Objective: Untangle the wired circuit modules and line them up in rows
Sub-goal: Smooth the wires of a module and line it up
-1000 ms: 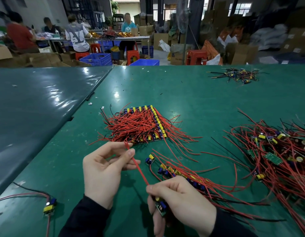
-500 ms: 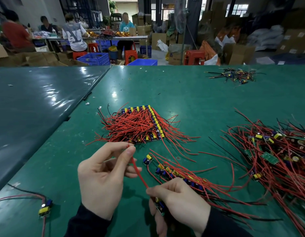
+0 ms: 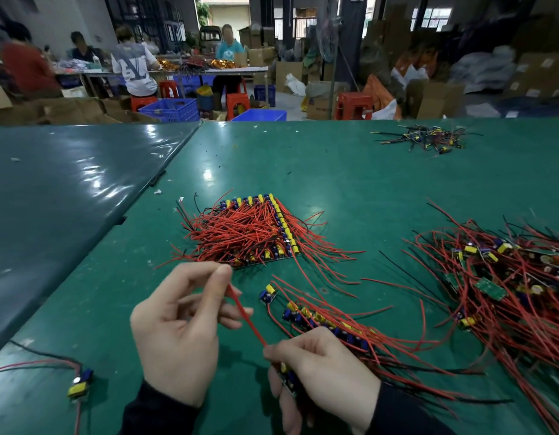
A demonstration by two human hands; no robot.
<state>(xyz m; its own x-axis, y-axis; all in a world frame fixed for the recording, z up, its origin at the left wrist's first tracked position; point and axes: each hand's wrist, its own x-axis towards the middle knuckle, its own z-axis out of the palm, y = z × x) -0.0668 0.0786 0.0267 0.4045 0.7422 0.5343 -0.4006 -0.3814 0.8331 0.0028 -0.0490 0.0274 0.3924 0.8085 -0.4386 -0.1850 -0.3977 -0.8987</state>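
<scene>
My right hand (image 3: pixel 322 372) grips a small circuit module (image 3: pixel 287 376) with blue and yellow parts, mostly hidden under the fingers. Its red wire (image 3: pixel 245 315) runs up and left, stretched taut, to my left hand (image 3: pixel 178 334), which pinches the wire's end between thumb and forefinger. Behind the hands lies a tidy stack of lined-up modules (image 3: pixel 281 227) with red wires fanned across it. A short row of modules (image 3: pixel 322 320) lies just right of the hands. A big tangled heap of modules and red wires (image 3: pixel 507 287) fills the right side.
The green table (image 3: pixel 334 171) meets a darker table (image 3: pixel 68 189) at the left. One loose module (image 3: pixel 80 383) lies at the near left. A small pile of wired parts (image 3: pixel 425 139) sits far right. People work at benches with crates and stools beyond.
Both hands stay in place on the same wire. My left hand has slid slightly down along it and opened its lower fingers a little. The view has shifted slightly.
</scene>
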